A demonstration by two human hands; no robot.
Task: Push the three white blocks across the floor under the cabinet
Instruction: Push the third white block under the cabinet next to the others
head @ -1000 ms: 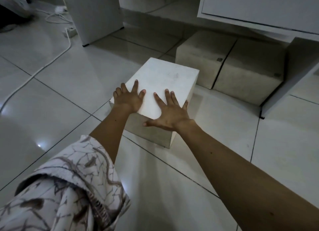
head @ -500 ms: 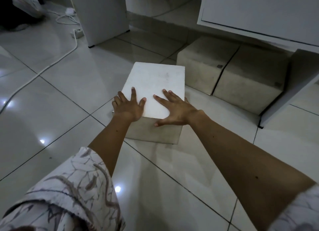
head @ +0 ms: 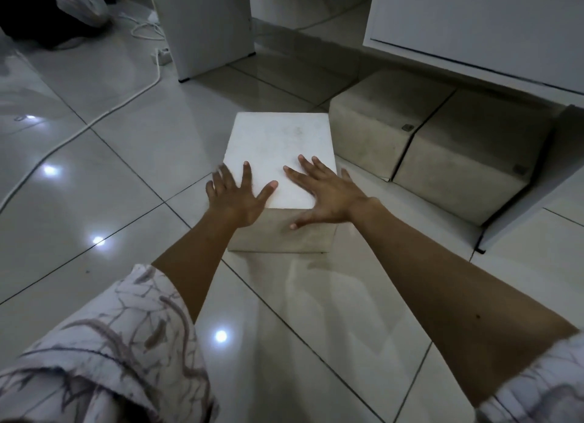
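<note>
Glossy pale floor tiles (head: 104, 176) are carrying everything in this dim room, with a white cable (head: 94, 119) trailing across them at the far left. Two white blocks (head: 442, 138) are already sitting side by side, touching, tucked partly beneath the overhanging cabinet (head: 474, 27) at the far right, so the job looks about two thirds done. One third block (head: 281, 157) is lying out on open tiles, just beside the nearer of the pair but not yet under the overhang. Both hands are resting flat on its near top edge with fingers spread and straight, gripping nothing: the left hand (head: 235, 195) is overlapping the near left corner, and the right hand (head: 322, 195) is covering the near right corner with its thumb dropping down the front face. That low, spread placement probably serves to drive the block forward evenly without letting it swivel.
</note>
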